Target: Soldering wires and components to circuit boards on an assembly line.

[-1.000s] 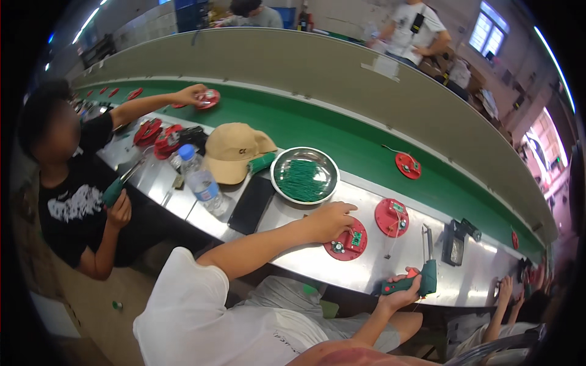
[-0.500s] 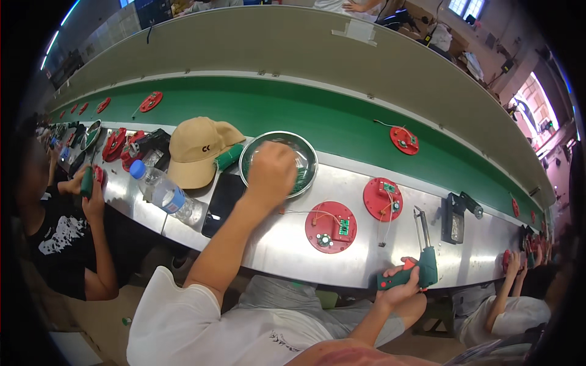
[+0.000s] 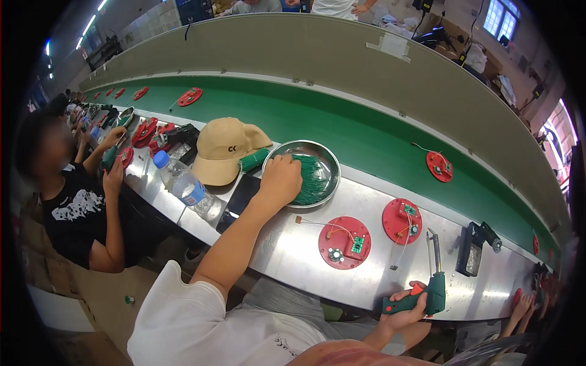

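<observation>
Your left hand (image 3: 282, 180) dips into the steel bowl (image 3: 332, 168); fingertips hidden, grip unclear!
Your right hand (image 3: 408, 311) wraps the soldering gun (image 3: 436, 296); two red discs (image 3: 329, 241) lie on the surface (image 3: 284, 253), boards already on, lead ends loose.

smooth, glossy metal bowl (image 3: 333, 175)

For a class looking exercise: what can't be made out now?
In the head view:
Whether the left hand holds anything: its own back hides the fingertips.
Part of the bowl: that hand covers it.
Markings on the nearer red disc's green board: too small.
A standing person's head: cut off by the upper edge.
</observation>
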A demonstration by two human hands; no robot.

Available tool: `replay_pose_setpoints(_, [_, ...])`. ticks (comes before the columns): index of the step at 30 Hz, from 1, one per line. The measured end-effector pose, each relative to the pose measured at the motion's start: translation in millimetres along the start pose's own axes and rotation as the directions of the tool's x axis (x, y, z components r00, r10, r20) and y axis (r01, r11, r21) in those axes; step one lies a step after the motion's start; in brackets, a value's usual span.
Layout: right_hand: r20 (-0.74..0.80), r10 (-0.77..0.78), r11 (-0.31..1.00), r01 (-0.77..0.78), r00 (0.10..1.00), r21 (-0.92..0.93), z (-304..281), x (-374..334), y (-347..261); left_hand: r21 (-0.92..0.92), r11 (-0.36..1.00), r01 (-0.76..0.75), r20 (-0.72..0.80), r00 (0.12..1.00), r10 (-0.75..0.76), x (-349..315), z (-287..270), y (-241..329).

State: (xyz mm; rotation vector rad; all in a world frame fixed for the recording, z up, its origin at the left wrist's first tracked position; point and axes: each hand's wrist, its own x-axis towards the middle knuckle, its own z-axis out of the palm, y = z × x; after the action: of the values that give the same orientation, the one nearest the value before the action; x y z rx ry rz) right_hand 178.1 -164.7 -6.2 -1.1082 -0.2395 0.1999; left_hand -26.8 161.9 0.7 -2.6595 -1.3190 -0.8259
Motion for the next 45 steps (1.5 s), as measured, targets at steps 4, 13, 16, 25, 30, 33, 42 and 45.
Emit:
replay_pose_setpoints(4, [0.011,0.002,1.0,-0.002,1.0,0.016,0.2,3.6,2.6,-0.057,0.998,-0.016,-0.05,0.999,0.013,6.0,-7.3,2.2])
replay_pose_setpoints(13, [0.04,-0.012,1.0,0.011,0.999,0.015,-8.4,-1.0,4.2,-0.47,0.881,0.043,-0.163,0.978,-0.134,4.7,-30.8,16.2])
replay_pose_setpoints(16, [0.024,-0.014,1.0,0.013,1.0,0.008,-11.1,-4.0,2.0,-0.578,0.816,0.012,-0.164,0.978,-0.13,1.7,-34.7,20.0])
replay_pose_setpoints(25, [0.214,0.081,0.996,-0.089,0.974,0.029,-20.6,4.5,7.7,-0.738,0.674,0.045,0.054,0.998,-0.006,-2.1,-55.8,63.0])
replay_pose_setpoints(30, [0.258,-0.026,0.999,0.034,0.966,-0.026,-12.5,0.8,6.6,-0.794,0.592,-0.139,0.028,0.964,0.265,-17.6,-56.5,92.6])
replay_pose_setpoints(33, [0.26,-0.034,0.999,0.04,0.965,-0.016,-17.8,-2.6,4.0,-0.78,0.601,-0.175,0.068,0.931,0.359,-23.5,-62.7,105.2])
replay_pose_setpoints(42, [0.505,-0.016,0.997,0.05,0.863,-0.053,-35.2,-29.4,-2.6,-0.696,0.716,-0.054,0.144,0.966,0.213,-76.2,-47.9,111.8])
replay_pose_setpoints(45, [0.598,0.014,0.948,0.18,0.801,-0.264,-42.5,-30.9,-3.4,-0.72,0.691,-0.068,0.042,0.989,0.142,-74.8,-34.2,112.7])
